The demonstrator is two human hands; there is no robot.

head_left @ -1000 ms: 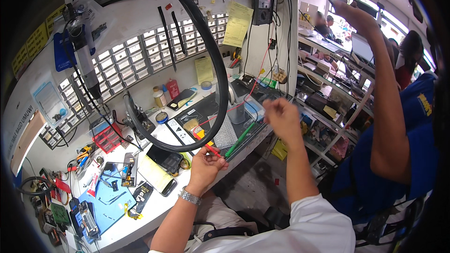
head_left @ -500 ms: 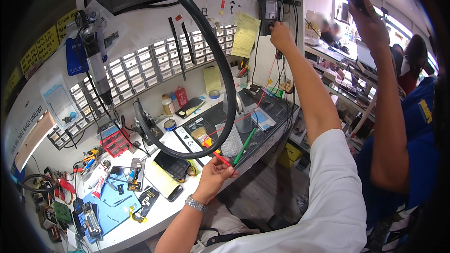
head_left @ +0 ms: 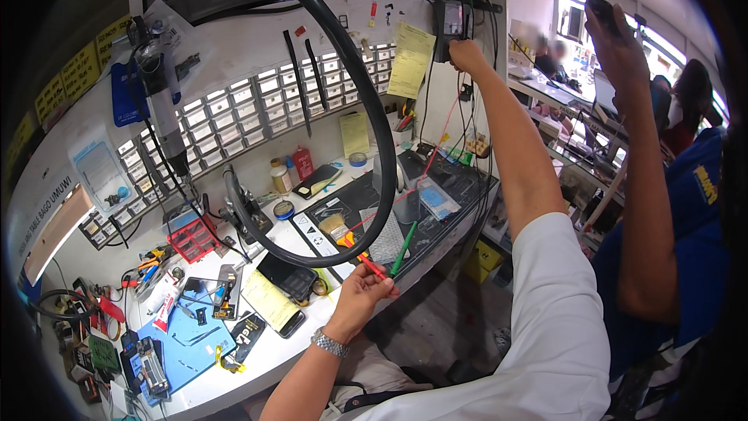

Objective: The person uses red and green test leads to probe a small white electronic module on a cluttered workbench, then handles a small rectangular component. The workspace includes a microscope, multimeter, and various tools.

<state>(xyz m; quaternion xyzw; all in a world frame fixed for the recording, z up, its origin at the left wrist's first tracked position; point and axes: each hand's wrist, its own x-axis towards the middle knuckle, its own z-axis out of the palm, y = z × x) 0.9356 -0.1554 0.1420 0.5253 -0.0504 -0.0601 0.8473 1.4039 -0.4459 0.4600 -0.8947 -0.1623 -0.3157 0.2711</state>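
At lower centre, your left hand (head_left: 361, 301) pinches the red probe (head_left: 372, 266), green probe (head_left: 403, 250) beside it; upper right of centre, your right hand (head_left: 470, 57) curls at the meter (head_left: 450, 19), grip unclear; best hold both probes steady.

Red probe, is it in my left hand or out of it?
In: your left hand pinches the red probe, with part of its red shaft showing beyond the fingers.
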